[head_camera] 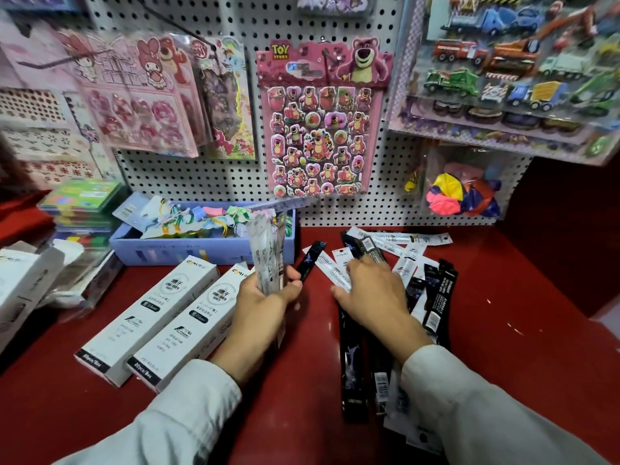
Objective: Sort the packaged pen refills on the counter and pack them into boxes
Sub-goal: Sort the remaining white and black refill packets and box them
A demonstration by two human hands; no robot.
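My left hand (265,297) grips an upright bundle of clear and white refill packets (266,253) above the red counter (503,330). My right hand (372,290) lies on a loose pile of black and white refill packets (432,283), its fingers curled round a white packet (330,266). One black packet (310,260) lies between the hands. Long black packets (350,364) run toward me under the right wrist. Two white refill boxes (151,313) (198,327) lie side by side to the left of my left hand.
A lilac tray (201,250) of colourful items stands at the back against the pegboard. Sticker sheets (322,122) and toy truck packs (503,68) hang above. More white boxes (23,280) and stacked packs (84,203) sit at the far left.
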